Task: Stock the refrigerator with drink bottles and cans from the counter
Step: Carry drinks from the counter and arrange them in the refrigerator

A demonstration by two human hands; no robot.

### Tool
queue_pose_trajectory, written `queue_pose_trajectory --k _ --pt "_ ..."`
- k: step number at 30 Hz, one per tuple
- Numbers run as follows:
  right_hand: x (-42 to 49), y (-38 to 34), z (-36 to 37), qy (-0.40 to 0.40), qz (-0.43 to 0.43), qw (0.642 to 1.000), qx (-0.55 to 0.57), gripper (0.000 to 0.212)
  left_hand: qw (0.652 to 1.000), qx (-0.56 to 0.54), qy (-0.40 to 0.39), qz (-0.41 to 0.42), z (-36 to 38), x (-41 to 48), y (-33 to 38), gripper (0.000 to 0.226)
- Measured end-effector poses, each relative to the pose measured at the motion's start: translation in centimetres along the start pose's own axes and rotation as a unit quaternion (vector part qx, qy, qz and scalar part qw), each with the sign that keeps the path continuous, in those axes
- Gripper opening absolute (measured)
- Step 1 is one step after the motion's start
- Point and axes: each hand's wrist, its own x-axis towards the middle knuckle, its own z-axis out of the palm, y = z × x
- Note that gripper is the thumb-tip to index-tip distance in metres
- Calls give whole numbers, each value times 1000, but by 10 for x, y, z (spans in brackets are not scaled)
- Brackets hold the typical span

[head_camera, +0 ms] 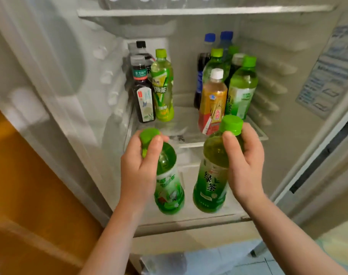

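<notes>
Open white refrigerator (284, 48), seen from above. Left hand (138, 167) curls round the neck of a green-capped green plastic tea bottle (169, 193), thumb beside the cap. Right hand (246, 163) grips the shoulder of a second green-capped green tea bottle (209, 185), thumb just under the cap. Both bottles are near upright, caps up, side by side and apart, in front of the lower compartment. Whether their bases rest on anything, cannot tell. Likely target: clear glass shelf (191, 144), farther in and higher than both bases. At its left stand dark grey-capped bottles (143, 96) and a yellow-green tea bottle (163, 90). The right group is fronted by an amber white-capped tea bottle (212, 102). A bare strip between the groups runs near to far, straight ahead between the hands, which look about equally near it. The left bottle seems to have the clearer line, since the right cap sits just in front of the amber bottle. Judged move: lift, then push far, axis kept upright.
</notes>
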Motion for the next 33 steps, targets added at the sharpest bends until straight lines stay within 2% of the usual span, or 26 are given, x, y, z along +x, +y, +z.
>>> queue_pose_trajectory --k 3,8,10,12,16,19,26,30,33 --pt "36 1 29 53 -58 997 9 11 999 -9 3 44 3 48 2 19" --pt "82 9 70 99 -105 989 -20 16 992 70 59 88 6 103 -1 42" --pt "96 15 82 93 -106 990 -27 15 987 94 87 95 6 117 -3 44" --pt "108 24 93 81 -109 990 -39 14 983 120 107 91 7 130 -8 33" --pt "125 42 112 64 -89 992 -56 28 975 153 126 96 10 144 -16 17" --pt "130 55 120 50 -75 994 -60 29 973 158 135 96 11 153 -22 18" --pt "145 69 121 -56 -31 996 -58 35 975 138 153 87 13 172 -37 11" --pt "133 83 107 -87 17 995 -55 58 981 86 148 89 17 149 -54 35" --pt "105 96 97 -143 0 987 -74 46 988 95 123 19 20 117 -79 64"
